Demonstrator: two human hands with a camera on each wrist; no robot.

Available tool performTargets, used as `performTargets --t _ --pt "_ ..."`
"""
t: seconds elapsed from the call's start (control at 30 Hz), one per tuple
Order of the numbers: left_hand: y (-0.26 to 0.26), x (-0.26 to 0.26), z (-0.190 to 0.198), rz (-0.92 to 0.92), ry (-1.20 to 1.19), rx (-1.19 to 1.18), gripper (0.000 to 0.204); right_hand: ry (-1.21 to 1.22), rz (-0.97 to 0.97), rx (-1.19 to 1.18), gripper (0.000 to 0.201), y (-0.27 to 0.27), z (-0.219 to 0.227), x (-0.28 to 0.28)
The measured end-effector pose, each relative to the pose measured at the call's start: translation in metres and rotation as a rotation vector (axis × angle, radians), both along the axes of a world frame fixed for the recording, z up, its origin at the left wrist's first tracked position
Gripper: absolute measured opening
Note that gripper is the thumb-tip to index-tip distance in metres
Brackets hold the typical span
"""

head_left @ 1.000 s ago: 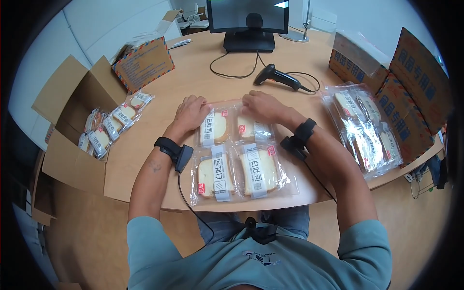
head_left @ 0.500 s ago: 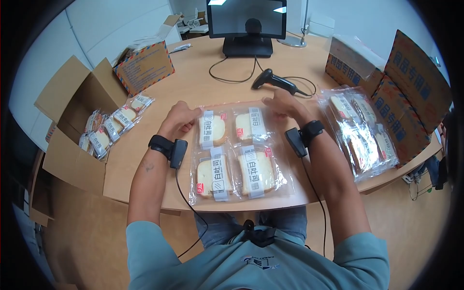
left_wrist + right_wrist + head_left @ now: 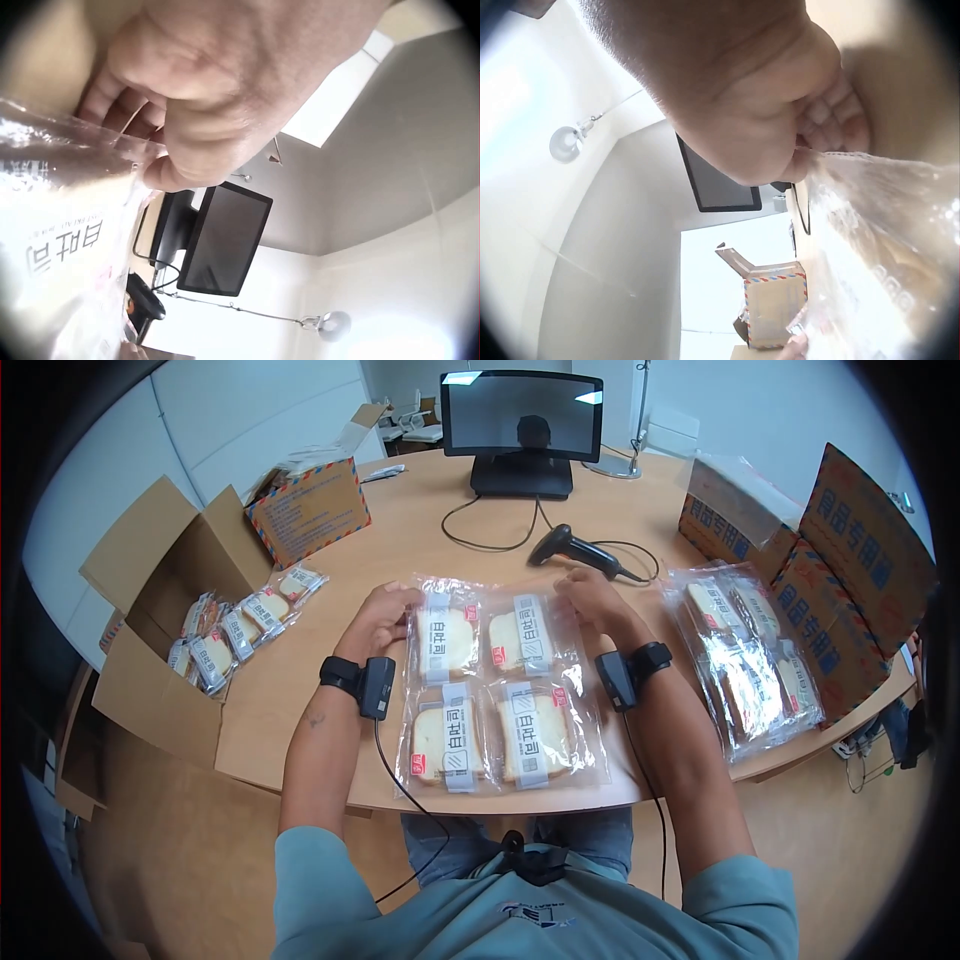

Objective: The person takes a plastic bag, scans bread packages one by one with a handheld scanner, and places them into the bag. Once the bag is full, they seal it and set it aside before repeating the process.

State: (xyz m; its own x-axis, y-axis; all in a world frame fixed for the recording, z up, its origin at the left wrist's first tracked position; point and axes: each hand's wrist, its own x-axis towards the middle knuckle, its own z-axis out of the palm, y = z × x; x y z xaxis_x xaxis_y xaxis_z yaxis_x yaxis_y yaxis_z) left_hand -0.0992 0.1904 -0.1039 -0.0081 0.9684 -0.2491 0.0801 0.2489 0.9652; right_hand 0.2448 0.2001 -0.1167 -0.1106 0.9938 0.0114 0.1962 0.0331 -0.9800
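Observation:
A clear plastic bag (image 3: 488, 745) with several packs of sliced white bread (image 3: 447, 642) lies in front of me, its top part slightly raised. At its upper left corner my left hand (image 3: 385, 615) pinches the film; the left wrist view shows the thumb (image 3: 166, 174) against the bag's edge, the other fingers curled behind. My right hand (image 3: 592, 602) holds the upper right corner. In the right wrist view the film bunches at its thumb, and curled fingers (image 3: 836, 120) show beyond it.
A second bag of bread (image 3: 745, 660) lies at right beside open cartons (image 3: 835, 620). To the left, an open box (image 3: 150, 660) lies on its side with bread packs spilling out. Behind the bag are a barcode scanner (image 3: 575, 548) with its cable and a monitor (image 3: 522, 420).
Both hands have gone from lying over the bag's upper part outward to its two top corners, which they now grip. The bag's top edge has risen a little.

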Motion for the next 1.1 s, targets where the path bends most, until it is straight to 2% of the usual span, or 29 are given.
performTargets --t 0.03,0.07,0.13,0.23,0.3,0.43,0.5,0.63,0.7,0.77,0.83,0.93,1.1 --pt "0.005 -0.003 -0.009 0.011 -0.246 0.044 0.005 0.001 0.001 -0.003 0.020 -0.005 0.003 -0.002" --pt "0.008 -0.005 -0.015 0.011 -0.246 0.041 0.005 0.098 0.001 -0.045 0.019 -0.012 0.008 -0.005" --pt "0.013 -0.006 -0.023 -0.075 -0.497 0.166 0.005 0.198 -0.003 -0.091 0.019 -0.013 0.008 -0.007" --pt "0.015 -0.006 -0.027 -0.087 -0.493 0.160 0.011 0.269 -0.011 -0.127 0.020 -0.007 0.000 -0.005" --pt "-0.002 0.009 -0.013 -0.084 -0.551 0.114 0.009 0.321 0.049 -0.166 0.018 -0.009 0.003 -0.008" --pt "-0.013 0.021 -0.004 -0.113 -0.648 0.071 0.013 0.287 0.142 -0.175 0.018 -0.016 0.014 -0.012" --pt "-0.011 0.020 -0.006 -0.115 -0.615 0.078 0.013 0.094 0.070 -0.118 0.014 -0.014 0.015 -0.014" --pt "0.000 0.010 -0.020 -0.119 -0.565 0.095 0.020 0.090 0.030 -0.113 0.012 -0.002 0.001 -0.012" --pt "0.000 0.010 -0.022 -0.092 -0.573 0.115 0.019 0.205 0.052 -0.166 0.010 -0.005 0.003 -0.011" --pt "-0.006 0.016 -0.014 -0.067 -0.583 0.134 0.018 0.246 0.074 -0.119 0.009 0.000 -0.001 -0.009" --pt "-0.013 0.021 -0.002 -0.009 -0.551 0.208 0.007 0.289 0.098 -0.073 0.007 0.002 -0.001 -0.008" --pt "-0.022 0.025 0.018 0.015 -0.518 0.346 0.006 0.387 0.113 -0.037 0.003 -0.003 0.017 -0.005" --pt "-0.036 0.025 0.062 0.028 -0.395 0.587 0.008 0.466 0.113 0.261 0.002 -0.023 0.067 -0.007"
